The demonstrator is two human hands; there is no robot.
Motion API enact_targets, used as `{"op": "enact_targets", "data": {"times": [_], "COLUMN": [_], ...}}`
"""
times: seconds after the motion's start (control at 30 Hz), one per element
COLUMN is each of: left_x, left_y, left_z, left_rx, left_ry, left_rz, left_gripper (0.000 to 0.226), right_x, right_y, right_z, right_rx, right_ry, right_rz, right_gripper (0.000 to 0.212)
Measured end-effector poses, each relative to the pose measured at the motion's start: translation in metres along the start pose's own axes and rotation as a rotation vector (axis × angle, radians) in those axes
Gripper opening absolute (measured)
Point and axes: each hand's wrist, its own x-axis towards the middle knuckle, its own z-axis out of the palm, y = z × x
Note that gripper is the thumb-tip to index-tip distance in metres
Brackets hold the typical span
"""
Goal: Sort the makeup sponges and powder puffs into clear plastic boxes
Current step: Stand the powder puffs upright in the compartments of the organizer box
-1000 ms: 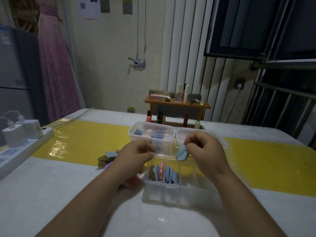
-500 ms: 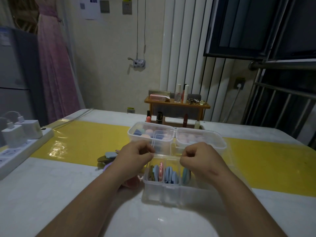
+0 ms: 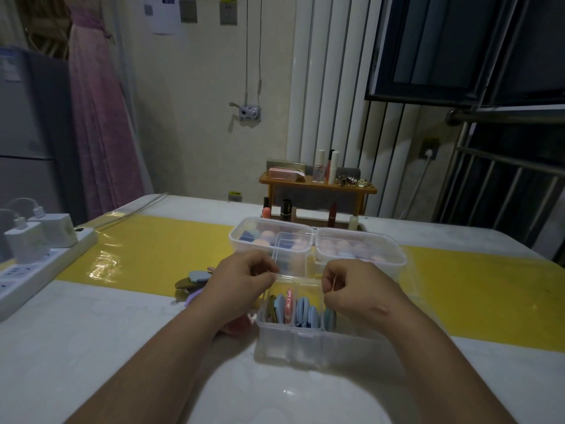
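A clear divided box (image 3: 305, 344) stands on the table in front of me. Several blue powder puffs (image 3: 304, 310) and a pink one (image 3: 289, 304) stand on edge in its slots. My right hand (image 3: 357, 292) is over the box's right side, its curled fingers holding the top of a light blue puff (image 3: 330, 318) that sits in a slot. At the box's far left corner, my left hand (image 3: 241, 286) pinches the upright clear lid (image 3: 292, 255). Two more clear boxes behind hold sponges, one left (image 3: 244, 240) and one right (image 3: 394, 255).
Loose puffs (image 3: 195, 276) lie on the yellow strip left of my left hand, and a pink one (image 3: 240, 327) shows under my left wrist. A power strip with chargers (image 3: 36, 255) runs along the left edge. A small wooden shelf with cosmetics (image 3: 318, 185) stands behind the table.
My right hand lowered the light blue puff from above the box into a right-hand slot and stays on it. My left hand kept its place on the lid.
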Motion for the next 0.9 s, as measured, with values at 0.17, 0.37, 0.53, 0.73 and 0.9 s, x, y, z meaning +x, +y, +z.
{"op": "enact_targets", "data": {"times": [0.17, 0.37, 0.53, 0.73, 0.9], "left_x": [-0.001, -0.004, -0.004, 0.0, 0.002], "left_y": [0.002, 0.004, 0.001, -0.007, -0.008], "left_z": [-0.001, -0.006, -0.014, -0.027, -0.029], "left_rx": [-0.035, -0.114, -0.227, 0.086, 0.495], "left_ry": [0.022, 0.105, 0.207, 0.286, 0.241], "left_rz": [0.001, -0.035, -0.147, -0.244, -0.249], "left_gripper": [0.014, 0.03, 0.038, 0.053, 0.023], "right_x": [0.002, 0.003, 0.004, 0.002, 0.004], "right_y": [0.001, 0.004, 0.005, 0.004, 0.004], "right_z": [0.0, 0.002, 0.004, 0.007, 0.008], "right_rx": [-0.004, 0.042, 0.084, 0.138, 0.153], "right_ry": [0.013, 0.037, 0.082, 0.186, 0.197], "right_rz": [-0.003, 0.002, -0.019, -0.118, -0.136], "right_gripper": [0.012, 0.011, 0.014, 0.017, 0.015]}}
